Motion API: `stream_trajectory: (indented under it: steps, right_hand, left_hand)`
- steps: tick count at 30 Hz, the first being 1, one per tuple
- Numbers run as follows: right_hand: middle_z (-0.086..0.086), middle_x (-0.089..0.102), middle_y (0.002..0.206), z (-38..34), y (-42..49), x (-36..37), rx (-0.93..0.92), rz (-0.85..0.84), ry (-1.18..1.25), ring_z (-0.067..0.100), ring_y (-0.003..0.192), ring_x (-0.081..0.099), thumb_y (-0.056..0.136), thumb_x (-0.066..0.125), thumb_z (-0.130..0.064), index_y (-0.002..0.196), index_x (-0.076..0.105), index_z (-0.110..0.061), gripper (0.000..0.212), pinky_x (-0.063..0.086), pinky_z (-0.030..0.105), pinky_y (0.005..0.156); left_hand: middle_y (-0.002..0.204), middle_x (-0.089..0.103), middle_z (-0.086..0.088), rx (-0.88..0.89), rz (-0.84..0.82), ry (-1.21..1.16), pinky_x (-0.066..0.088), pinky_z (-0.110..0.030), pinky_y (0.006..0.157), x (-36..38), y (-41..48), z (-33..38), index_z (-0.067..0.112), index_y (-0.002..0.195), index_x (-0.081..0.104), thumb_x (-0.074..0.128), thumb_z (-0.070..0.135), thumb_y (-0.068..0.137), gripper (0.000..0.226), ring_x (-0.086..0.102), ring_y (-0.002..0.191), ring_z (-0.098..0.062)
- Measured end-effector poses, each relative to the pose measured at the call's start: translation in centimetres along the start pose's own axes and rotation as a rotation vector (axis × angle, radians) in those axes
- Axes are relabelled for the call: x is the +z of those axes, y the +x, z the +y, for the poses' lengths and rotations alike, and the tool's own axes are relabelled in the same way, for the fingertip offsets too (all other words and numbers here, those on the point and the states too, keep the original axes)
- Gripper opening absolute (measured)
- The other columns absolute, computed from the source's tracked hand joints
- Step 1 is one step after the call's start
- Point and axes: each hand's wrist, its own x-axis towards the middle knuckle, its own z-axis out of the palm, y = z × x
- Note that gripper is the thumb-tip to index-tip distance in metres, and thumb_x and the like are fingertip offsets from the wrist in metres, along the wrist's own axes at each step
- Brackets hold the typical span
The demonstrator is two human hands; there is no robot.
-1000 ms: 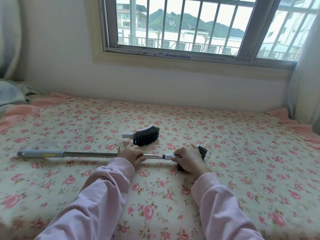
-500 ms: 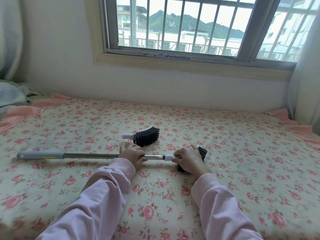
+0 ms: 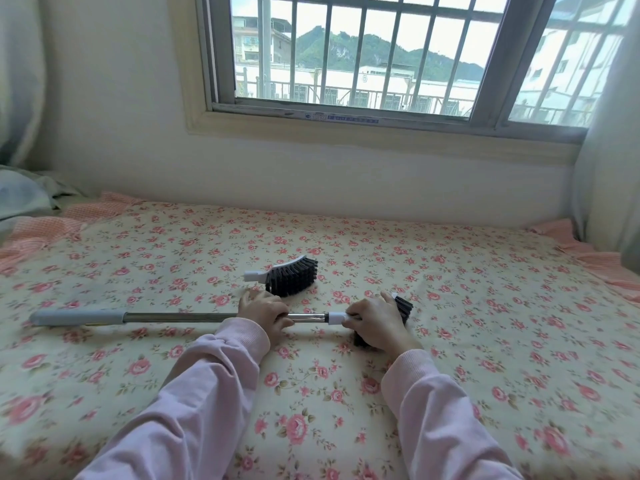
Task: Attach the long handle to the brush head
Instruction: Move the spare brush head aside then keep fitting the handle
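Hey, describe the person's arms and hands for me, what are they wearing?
Both arms are covered by long, pale pink sleeves of soft-looking fabric, the left sleeve and the right sleeve, each ending in a snug cuff at the wrist. The left hand and right hand are bare: no gloves, and no ring, watch or bracelet shows.

The long handle (image 3: 180, 317) is glossy metal with a matt grey plastic grip. Both brushes look plastic — white backs, stiff black bristles — on a matt floral cloth sheet (image 3: 485, 323).
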Motion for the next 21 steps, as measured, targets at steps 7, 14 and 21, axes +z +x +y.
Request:
stream_trajectory:
  steps: [7, 14, 21]
  right_hand:
    - [-0.007, 0.045, 0.061, 0.04, -0.06, 0.08, 0.003, 0.001, 0.012, 0.02, 0.073, 0.046, 0.092, 0.053, -0.033, 0.052, 0.03, -0.03, 0.046, 0.014, 0.04, 0.116]
    - [0.0, 0.055, 0.073, 0.07, -0.09, 0.03, 0.006, 0.005, 0.017, 0.02, 0.073, 0.047, 0.092, 0.053, -0.032, 0.063, 0.051, -0.024, 0.03, 0.014, 0.04, 0.115]
    - [0.0, 0.054, 0.072, 0.04, -0.06, 0.01, 0.006, 0.009, 0.026, 0.02, 0.073, 0.047, 0.092, 0.053, -0.032, 0.058, 0.04, -0.027, 0.036, 0.015, 0.04, 0.116]
  left_hand:
    - [0.115, 0.06, 0.004, -0.019, 0.015, -0.039, 0.02, -0.039, 0.109, 0.08, -0.17, -0.19, 0.021, 0.11, 0.063, 0.053, 0.039, 0.09, 0.029, 0.042, 0.115, -0.015]
    - [0.117, 0.06, 0.006, -0.03, -0.003, -0.079, 0.021, -0.04, 0.106, -0.14, -0.19, -0.01, 0.023, 0.112, 0.063, 0.053, 0.036, 0.091, 0.027, 0.039, 0.118, -0.015]
    - [0.107, 0.064, 0.005, 0.004, 0.061, -0.062, 0.012, -0.046, 0.111, 0.05, -0.16, -0.11, 0.019, 0.104, 0.068, 0.059, 0.032, 0.087, 0.023, 0.043, 0.115, -0.015]
